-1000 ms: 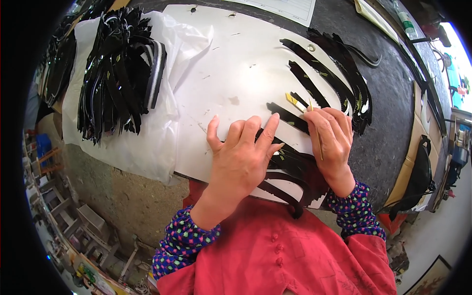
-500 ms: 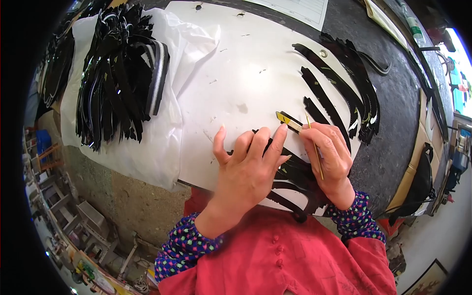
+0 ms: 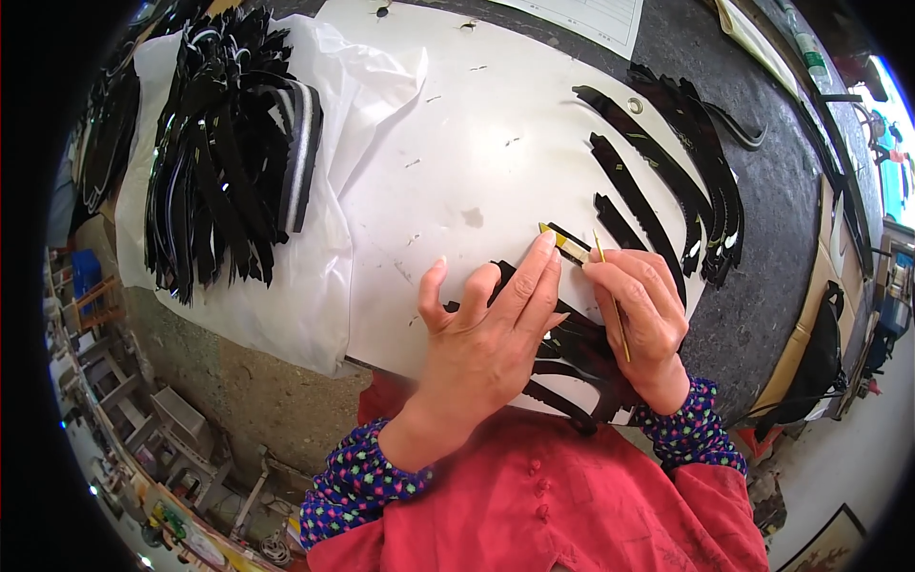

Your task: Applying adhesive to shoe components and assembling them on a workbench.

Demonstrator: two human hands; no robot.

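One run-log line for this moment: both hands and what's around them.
Left hand: fingertip at yellow-and-white piece | Right hand: holding thin stick | Black strips: on white board

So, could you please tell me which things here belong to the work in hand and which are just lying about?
Seemingly in use:
thin stick in the right hand
yellow-and-white piece by the left hand
black strips on the white board
probably the black bundle at left

Seemingly lying about:
bottle, upper right
paper sheet, top

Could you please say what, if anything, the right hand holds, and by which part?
The right hand holds a thin stick partway along; whether it also pinches the yellow piece is unclear.
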